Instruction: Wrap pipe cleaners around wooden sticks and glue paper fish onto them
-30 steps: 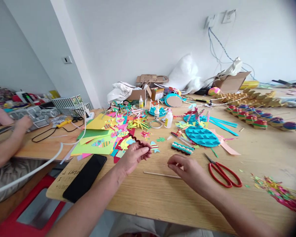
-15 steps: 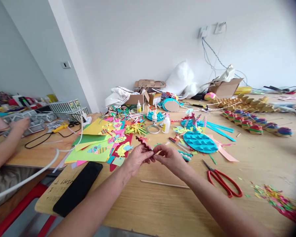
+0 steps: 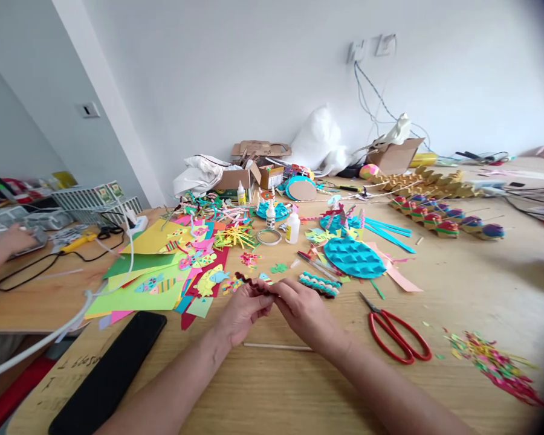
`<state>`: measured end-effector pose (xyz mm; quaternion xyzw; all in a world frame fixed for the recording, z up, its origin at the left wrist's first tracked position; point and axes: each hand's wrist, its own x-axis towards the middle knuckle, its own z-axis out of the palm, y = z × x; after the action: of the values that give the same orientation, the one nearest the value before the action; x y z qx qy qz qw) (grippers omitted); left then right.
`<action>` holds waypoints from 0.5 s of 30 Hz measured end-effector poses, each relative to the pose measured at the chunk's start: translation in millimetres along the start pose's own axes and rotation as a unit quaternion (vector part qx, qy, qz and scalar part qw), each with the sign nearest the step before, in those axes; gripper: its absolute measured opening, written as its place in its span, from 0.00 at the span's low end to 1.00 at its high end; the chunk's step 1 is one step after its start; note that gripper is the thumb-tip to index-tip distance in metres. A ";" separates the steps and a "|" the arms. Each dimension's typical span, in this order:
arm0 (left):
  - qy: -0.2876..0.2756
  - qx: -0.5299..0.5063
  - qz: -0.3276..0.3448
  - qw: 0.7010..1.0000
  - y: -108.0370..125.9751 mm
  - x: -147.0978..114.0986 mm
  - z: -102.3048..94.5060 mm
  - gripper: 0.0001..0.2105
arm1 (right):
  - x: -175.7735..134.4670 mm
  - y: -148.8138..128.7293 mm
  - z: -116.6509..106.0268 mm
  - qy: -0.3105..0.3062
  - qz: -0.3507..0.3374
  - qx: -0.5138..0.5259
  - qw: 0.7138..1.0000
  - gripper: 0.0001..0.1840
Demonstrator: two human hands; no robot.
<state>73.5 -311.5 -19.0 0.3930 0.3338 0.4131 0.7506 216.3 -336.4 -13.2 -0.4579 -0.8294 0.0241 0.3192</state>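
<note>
Above the near-middle part of the wooden surface (image 3: 272, 386): both hands up, working one dark brown crimped strip (image 3: 250, 282). Left hand (image 3: 243, 311) pinches it between thumb and fingers, far end sticking out beyond. Right hand (image 3: 304, 308) meets it at the near end, fingers pressed together on the strip; thumb contact is hidden, so can't tell how firm.

Doing it well, my take: keep the left grip as the anchor, let the right do the fine work. Pinch lightly; too much squeeze probably flattens the waves. Work right at the end, keep fingertips off the free length, match the ridges before pressing.

Nearby: pale stick (image 3: 272, 347) under the hands, turquoise-white-brown wavy piece (image 3: 320, 284) just past the right hand, red-handled scissors (image 3: 381, 313) to its right.

Text check: white squeeze bottle (image 3: 292, 228) has a yellow label, small bottle (image 3: 271, 214) has one too; print on both too small to read. Wooden board (image 3: 40, 396) under the black phone (image 3: 113, 368) carries handwriting, reads flipped from this side, partly covered. Won't vouch for the characters. No brand visible on the phone.
</note>
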 end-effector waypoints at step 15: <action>-0.033 0.056 0.000 0.998 -0.4 -8.2 -1.4 0.14 | 3.3 20.3 -36.1 -0.023 0.062 -0.012 0.998 0.08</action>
<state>69.0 -318.4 -18.5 0.4474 0.3317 0.3804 0.7383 250.1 -331.2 10.4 -0.5114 -0.8067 0.0445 0.2927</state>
